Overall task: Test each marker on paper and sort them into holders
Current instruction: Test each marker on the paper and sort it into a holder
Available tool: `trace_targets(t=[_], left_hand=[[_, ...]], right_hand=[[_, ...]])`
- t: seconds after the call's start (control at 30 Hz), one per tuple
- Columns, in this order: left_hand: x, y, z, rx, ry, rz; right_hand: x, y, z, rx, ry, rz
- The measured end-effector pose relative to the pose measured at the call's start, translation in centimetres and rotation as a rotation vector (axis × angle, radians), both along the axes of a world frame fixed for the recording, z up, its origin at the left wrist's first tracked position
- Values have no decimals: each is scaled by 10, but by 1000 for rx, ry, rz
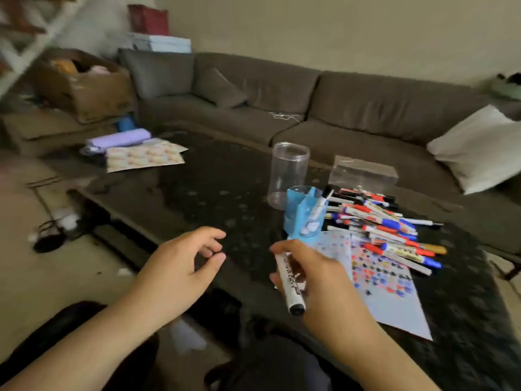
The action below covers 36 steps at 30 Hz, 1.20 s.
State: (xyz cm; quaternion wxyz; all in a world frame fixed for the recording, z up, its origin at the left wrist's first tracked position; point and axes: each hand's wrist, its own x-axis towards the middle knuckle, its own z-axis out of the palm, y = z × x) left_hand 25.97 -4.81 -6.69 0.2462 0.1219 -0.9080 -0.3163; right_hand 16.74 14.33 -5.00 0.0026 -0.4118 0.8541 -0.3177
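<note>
Gripping a white marker (289, 283) in its fingers (284, 246), the right hand (313, 280) hovers above the near edge of the dark counter (197, 198), the marker's black capped end pointing down toward the person. The left hand (180, 266) hangs to the left of the marker with its fingers loosely curled and apart, grasping nothing. Just right of the marker lies a sheet of paper (392, 292) on the counter, covered with red, blue and black test dabs. Directly beyond the marker stands a blue holder (301, 215) with at least one marker leaning inside it (its contents are too blurred to count). Right of that holder, and partly overlapping the paper's far edge, sprawls a pile of markers (386, 227) with red, blue, black and yellow caps. Behind the blue holder stands a clear jar (287, 173), upright, and to its right a clear plastic box (363, 173). Far left of the marker, a patterned sheet (143, 156) and a lilac roll (118, 139) rest at the counter's far corner. A grey sofa (338, 103) runs behind it all.
</note>
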Motion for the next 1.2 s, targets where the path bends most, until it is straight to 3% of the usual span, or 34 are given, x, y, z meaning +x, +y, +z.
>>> trace_targets(t=[0.13,0.3,0.63,0.87,1.03,1.2], left_hand=[[94,-54,-20,27,-79,226],[172,-97,-44,-18,-162,358],[215,-120,-79,-161,-423,458],[158,-95,-61,-202,-391,324],[62,-51,-33,-240,-329,87],[-33,17,-14,-282,-213,-93]], right_hand=[[48,-86,-26,38,15,246],[95,-165,-67,124,-7,437],[134,-217,-115,443,-54,567],[87,-164,-75,257,-38,430],[15,-81,-43,222,18,137],[-49,15,-27,256,-45,-181]])
